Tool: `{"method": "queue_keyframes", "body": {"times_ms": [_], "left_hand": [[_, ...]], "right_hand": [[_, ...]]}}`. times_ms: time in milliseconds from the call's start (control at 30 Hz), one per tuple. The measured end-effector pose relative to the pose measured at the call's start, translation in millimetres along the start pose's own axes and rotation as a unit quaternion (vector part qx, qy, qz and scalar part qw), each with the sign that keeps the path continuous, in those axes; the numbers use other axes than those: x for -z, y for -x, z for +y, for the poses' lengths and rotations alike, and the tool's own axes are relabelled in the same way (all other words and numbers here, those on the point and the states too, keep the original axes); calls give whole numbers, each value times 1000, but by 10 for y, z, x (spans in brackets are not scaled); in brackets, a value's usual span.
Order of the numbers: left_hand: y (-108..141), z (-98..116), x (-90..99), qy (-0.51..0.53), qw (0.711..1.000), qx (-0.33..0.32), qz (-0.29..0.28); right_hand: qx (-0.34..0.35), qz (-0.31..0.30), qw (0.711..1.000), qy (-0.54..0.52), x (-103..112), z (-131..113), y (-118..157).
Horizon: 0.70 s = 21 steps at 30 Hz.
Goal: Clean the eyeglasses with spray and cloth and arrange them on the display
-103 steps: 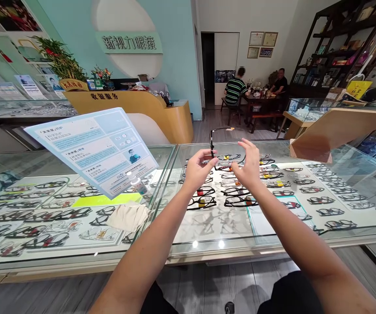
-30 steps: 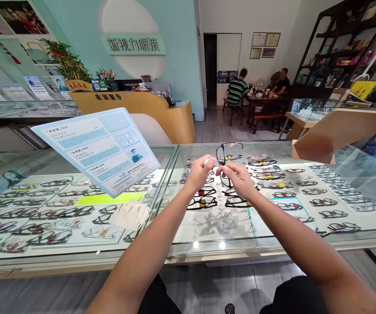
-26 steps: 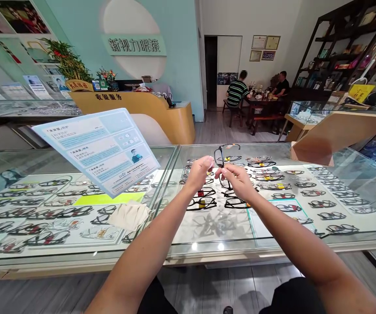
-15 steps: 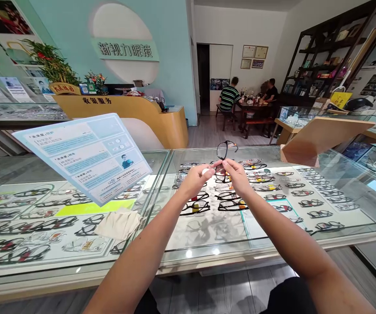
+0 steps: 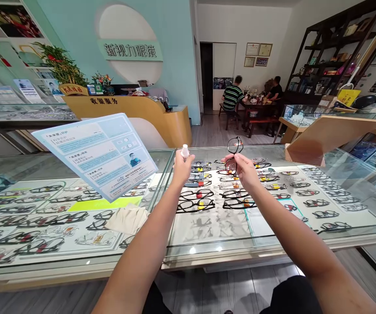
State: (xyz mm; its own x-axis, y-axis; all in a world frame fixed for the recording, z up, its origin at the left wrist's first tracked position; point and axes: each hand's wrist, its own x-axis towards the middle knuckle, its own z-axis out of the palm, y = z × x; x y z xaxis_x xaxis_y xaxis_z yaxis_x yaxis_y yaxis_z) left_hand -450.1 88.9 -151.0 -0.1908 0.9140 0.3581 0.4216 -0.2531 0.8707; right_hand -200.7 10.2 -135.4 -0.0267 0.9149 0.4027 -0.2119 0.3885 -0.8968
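Observation:
My left hand [image 5: 182,166] is closed around a small white spray bottle [image 5: 184,151], held upright with its top showing above the fingers. To its right, my right hand [image 5: 244,169] pinches a pair of dark-framed glasses [image 5: 235,145], one lens above the fingers and the other below them. Both hands are raised over the glass display counter [image 5: 204,250], apart from each other. Rows of glasses [image 5: 196,204] lie under the glass below them.
A blue and white printed board [image 5: 99,152] leans at the left, with a beige cloth [image 5: 127,219] in front of it. A wooden stand [image 5: 332,137] is at the right. Two people [image 5: 233,97] sit at a far table.
My left hand has moved left, away from the glasses, and the bottle now stands upright in it. My right hand still holds the glasses, slightly further right. The view has shifted a little.

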Motion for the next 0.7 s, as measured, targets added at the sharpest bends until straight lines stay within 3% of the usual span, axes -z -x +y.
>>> {"method": "queue_keyframes", "body": {"times_ms": [100, 333, 567, 700], "left_hand": [[-170, -230, 84, -68, 994, 79, 31], [-263, -531, 226, -146, 976, 160, -10], [-291, -543, 267, -167, 968, 189, -11], [-220, -329, 262, -162, 971, 172, 32]], "right_hand": [[-4, -1, 1000, -6, 26, 46, -11], [9, 6, 1000, -20, 48, 69, -9], [27, 3, 999, -20, 51, 26, -3], [52, 8, 998, 19, 74, 25, -16]]}}
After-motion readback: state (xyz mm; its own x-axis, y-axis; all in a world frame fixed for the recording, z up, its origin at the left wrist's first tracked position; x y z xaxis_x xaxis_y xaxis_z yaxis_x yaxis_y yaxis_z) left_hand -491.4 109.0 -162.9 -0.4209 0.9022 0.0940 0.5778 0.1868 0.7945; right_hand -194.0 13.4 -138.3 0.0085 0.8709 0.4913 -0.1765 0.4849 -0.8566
